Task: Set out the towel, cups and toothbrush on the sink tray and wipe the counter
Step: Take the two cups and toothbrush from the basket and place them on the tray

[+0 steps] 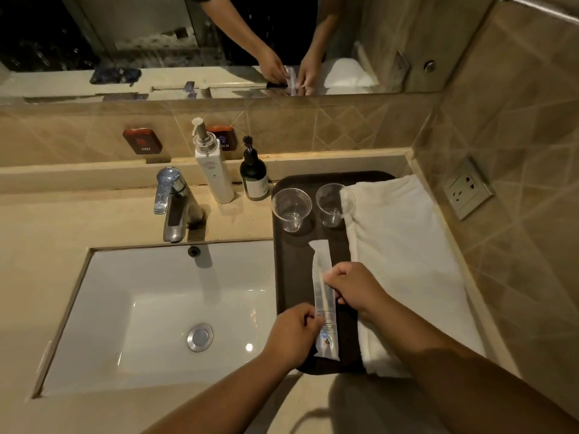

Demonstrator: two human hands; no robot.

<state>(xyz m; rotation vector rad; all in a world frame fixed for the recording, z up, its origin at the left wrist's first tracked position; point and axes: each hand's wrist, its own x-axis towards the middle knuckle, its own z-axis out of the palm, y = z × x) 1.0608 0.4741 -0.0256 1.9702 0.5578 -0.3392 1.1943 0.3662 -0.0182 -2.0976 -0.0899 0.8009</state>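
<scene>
While we square the wrapped toothbrush (pixel 324 296) on the tray (pixel 288 277) | left hand (pixel 291 333) and right hand (pixel 354 286) pinch its edges | lies left of towel (pixel 404 261), below cups (pixel 291 208) | keep it parallel, release gently.

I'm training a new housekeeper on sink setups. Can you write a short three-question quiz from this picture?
1. True or false: the two clear cups lie on their sides on the tray.
2. Which thing do both hands have in their grip? A) the white towel B) the wrapped toothbrush C) the dark pump bottle
3. Fill in: the towel covers the tray's ____ side.

Key
1. False: both stand upright at the tray's far end.
2. B: the left hand pinches it nearer the camera, the right hand farther along.
3. Right.
</scene>
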